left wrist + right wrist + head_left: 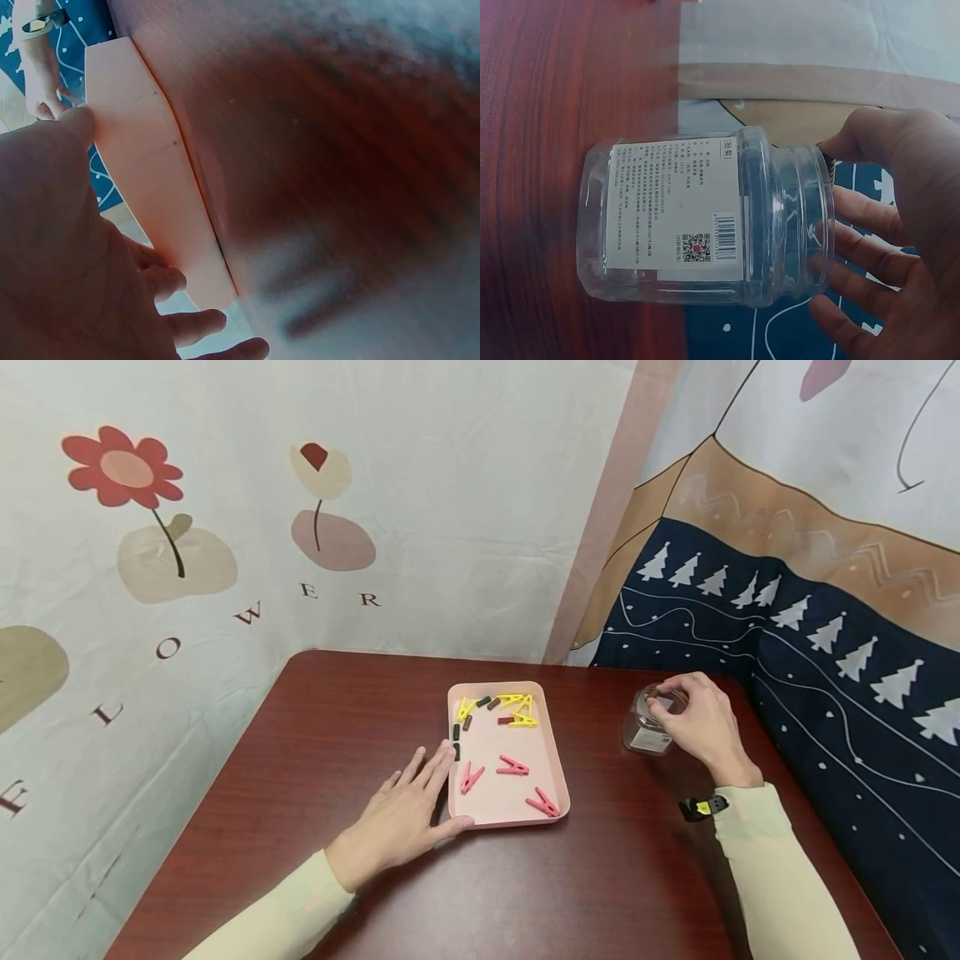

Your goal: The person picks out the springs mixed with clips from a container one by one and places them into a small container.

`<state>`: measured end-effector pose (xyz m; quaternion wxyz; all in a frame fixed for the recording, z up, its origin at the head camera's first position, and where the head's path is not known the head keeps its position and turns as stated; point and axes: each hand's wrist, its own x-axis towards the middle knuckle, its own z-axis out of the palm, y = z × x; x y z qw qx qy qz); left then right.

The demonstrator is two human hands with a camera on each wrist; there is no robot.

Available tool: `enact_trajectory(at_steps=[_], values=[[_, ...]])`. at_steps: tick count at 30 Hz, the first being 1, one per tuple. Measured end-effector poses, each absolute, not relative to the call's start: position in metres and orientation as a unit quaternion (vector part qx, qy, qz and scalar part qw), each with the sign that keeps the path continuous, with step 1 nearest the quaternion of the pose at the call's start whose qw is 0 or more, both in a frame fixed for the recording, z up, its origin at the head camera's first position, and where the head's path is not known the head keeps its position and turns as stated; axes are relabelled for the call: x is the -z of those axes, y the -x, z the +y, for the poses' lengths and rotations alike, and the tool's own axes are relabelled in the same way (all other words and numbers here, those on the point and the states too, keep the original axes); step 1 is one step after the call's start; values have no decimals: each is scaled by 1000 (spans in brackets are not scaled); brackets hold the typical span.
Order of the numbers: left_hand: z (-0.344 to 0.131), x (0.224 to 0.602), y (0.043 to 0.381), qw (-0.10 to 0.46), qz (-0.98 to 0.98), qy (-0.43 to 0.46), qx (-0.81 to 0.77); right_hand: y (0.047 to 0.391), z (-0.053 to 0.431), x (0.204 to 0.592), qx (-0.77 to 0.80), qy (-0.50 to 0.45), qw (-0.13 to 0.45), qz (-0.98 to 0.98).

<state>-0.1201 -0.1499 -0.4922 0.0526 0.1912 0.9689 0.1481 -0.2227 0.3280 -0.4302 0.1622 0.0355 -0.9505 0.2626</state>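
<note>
My right hand (703, 722) pinches a small brown ribbed piece (828, 162) between thumb and fingers at the open mouth of a clear jar (637, 728). The jar stands upright with a printed white label (676, 210) on its side. My left hand (393, 821) lies spread against the pink tray (498, 802), its fingers along the left rim and the thumb at the near corner. Inside the tray are several yellow clips (523, 722), three pink clips (513, 768), dark green pieces (457, 732), brown pieces (467, 723) and a dark red piece (506, 721).
Both the tray and the jar stand on a dark red-brown table (300, 743). A pale curtain with flower prints (450, 527) hangs behind it, and a navy cloth with white trees (847, 693) borders the right edge. A dark band (703, 808) circles my right wrist.
</note>
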Motion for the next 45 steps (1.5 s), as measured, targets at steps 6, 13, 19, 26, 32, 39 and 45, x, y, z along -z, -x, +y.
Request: enact_trajectory(at_steps=[6, 13, 19, 26, 32, 39, 45], values=[[-150, 493, 121, 53, 969, -191, -147, 224, 330, 433, -265, -35, 170, -949], [-150, 493, 121, 55, 969, -190, -149, 224, 331, 437, -264, -39, 185, -946], [-149, 492, 120, 58, 969, -188, -150, 224, 330, 437, -266, -40, 189, -944], [-149, 492, 119, 56, 969, -188, -151, 222, 330, 437, -274, -38, 181, -944], [-150, 494, 120, 58, 969, -190, -146, 222, 331, 439, -278, -36, 171, -945], [-150, 493, 121, 58, 969, -192, -147, 222, 331, 440, -276, -43, 182, -943], [-150, 492, 121, 60, 968, -194, -145, 220, 327, 441, -269, -44, 187, -944]])
